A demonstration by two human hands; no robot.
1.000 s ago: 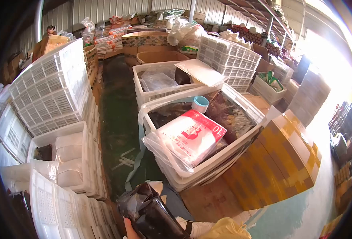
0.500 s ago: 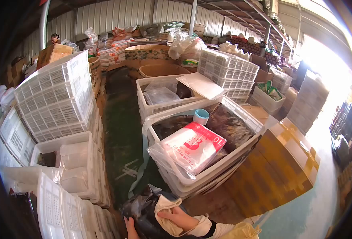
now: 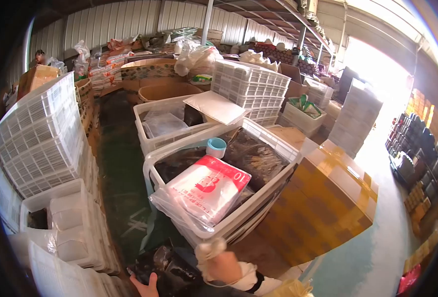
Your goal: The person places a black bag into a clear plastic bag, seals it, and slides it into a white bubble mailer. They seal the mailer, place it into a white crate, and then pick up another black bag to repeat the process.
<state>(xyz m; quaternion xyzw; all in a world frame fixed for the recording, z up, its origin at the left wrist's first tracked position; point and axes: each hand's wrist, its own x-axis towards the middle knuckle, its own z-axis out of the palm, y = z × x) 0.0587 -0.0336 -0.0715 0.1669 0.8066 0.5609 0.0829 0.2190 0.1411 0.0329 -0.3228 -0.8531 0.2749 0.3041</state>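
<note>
At the bottom of the view is a shiny black plastic bag (image 3: 167, 267), its lower part cut off by the frame edge. My left hand (image 3: 148, 287) holds the bag's near left side, thumb raised and the other fingers partly hidden. My right hand (image 3: 225, 268), blurred, is closed on a bunched cream cloth (image 3: 210, 250) at the bag's right side. Just beyond, a red and white printed plastic packet (image 3: 209, 185) and a blue-rimmed tape roll (image 3: 216, 147) lie on dark bags inside a white crate (image 3: 172, 210).
Stacked white crates (image 3: 40, 136) stand on the left, with an open crate (image 3: 70, 247) of wrapped contents nearer me. On the right is a large taped cardboard box (image 3: 323, 203). Behind the middle crate are another crate (image 3: 152, 143) and a crate stack (image 3: 251, 89). Green floor (image 3: 122, 173) runs between the rows.
The view has swung right, so the surroundings sit farther left. My right hand with the cloth has shifted off the top of the black bag to its right side. My left hand stays on the bag.
</note>
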